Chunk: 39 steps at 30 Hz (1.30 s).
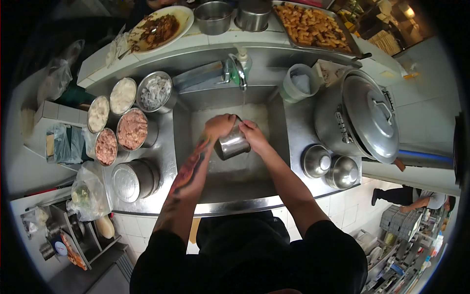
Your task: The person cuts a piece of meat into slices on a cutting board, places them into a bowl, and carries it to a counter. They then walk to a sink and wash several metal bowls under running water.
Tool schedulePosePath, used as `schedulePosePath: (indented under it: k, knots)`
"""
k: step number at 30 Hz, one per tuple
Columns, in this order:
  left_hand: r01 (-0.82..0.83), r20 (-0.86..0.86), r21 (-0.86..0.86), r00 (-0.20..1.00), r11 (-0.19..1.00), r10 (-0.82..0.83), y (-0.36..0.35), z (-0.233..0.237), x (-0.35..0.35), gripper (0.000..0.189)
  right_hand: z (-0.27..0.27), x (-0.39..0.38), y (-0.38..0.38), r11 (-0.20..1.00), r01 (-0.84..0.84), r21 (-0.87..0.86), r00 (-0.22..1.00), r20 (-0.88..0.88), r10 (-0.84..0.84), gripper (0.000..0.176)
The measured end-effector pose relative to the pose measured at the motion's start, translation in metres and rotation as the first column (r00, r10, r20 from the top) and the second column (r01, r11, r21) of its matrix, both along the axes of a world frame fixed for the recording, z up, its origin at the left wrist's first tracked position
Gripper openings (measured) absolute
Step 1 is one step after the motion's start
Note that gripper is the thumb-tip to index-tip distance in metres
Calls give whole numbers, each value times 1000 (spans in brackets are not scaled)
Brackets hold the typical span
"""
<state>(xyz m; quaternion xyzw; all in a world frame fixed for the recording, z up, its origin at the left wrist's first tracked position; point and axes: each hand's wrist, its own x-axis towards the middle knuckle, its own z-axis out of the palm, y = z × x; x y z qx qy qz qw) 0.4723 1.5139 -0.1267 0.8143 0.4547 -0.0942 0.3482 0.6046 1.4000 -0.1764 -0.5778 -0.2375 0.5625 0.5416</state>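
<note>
A shiny metal pot (232, 147) is tilted over the sink (196, 183), its opening turned away from me. My right hand (252, 134) grips the rim on the right, with fingers curled round it. On the upper left of the same pot, my left hand (221, 126) is closed at the rim; its fingertips are partly hidden. Just beyond both hands, a thin stream of water falls from the faucet (241, 73). Shallow, cloudy water covers part of the sink bottom.
Left of the sink stand several metal containers of raw meat (132, 128) and a stack of round pots (133, 181). At right are a large lidded pot (338, 112), two upturned bowls (317, 161) and a plastic tub (298, 83). A tray of fried pieces (316, 27) sits behind.
</note>
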Motion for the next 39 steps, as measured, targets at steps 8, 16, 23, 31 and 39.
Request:
schedulePosePath:
  k: [8,16,23,31,39]
  knots:
    - [-86,357,751,887,655,-294,-6,24,62,41,41,43,75,814,550,-187,761,-290,-580,29]
    - [-197,407,835,850,514,-334,-28,52,69,44,50,55,93,900,381,-212,805,-402,-436,36]
    - [52,91,428,991,902,-100,-5,24,67,38,64,47,84,899,335,-282,916,-126,-380,58]
    - [88,111,274,986,958,-122,-1,25,70,33,27,44,79,913,339,-228,940,33,-340,45]
    - [-572,696,155,642,806,322,-17,-47,72,63,29,-17,17,725,639,-255,357,-737,-574,52]
